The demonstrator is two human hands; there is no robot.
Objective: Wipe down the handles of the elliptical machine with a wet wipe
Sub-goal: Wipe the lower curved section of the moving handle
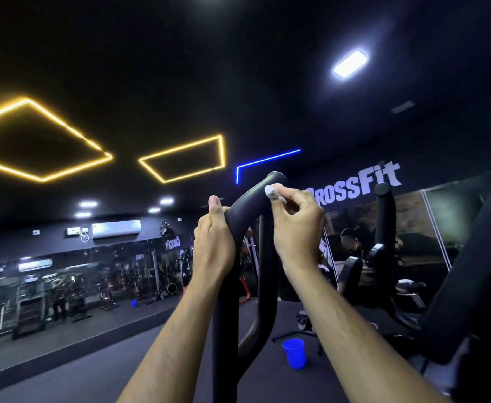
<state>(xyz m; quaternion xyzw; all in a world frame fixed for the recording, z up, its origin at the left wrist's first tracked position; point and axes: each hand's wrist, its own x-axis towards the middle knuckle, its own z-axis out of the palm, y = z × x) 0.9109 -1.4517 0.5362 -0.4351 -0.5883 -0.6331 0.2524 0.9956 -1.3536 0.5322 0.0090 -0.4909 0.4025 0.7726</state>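
Dark gym floor (pixel 93 359) fills the lower frame, w/ a long wall mirror (pixel 64 274) on the left showing rows of machines. On the far wall, big white CrossFit lettering (pixel 357 184) above a photo mural.

Elliptical machine next: black upright tubes rise centre frame, and the near handle (pixel 250 207) curves up and right to a rounded end. Matte black, smooth, no visible marks on it from here. A 2nd handle (pixel 383 216) stands upright further right, well apart from the hands.

Containers: one blue plastic cup (pixel 294 353) upright on the floor, just right of the machine's tubes, open top; can't tell what's inside, if anything. A smaller blue bucket (pixel 134 302) sits far off by the mirror, contents too small to tell.

Left hand (pixel 213 237) is wrapped round the handle's bend, fingers closed on it, thumb pointing up.

Right hand (pixel 296 222) sits at the handle's upper right side, fingertips pinched narrow on the wet wipe (pixel 272 191).

The wipe is a small white crumpled wad, pressed against the handle near its top end, below the rounded tip.
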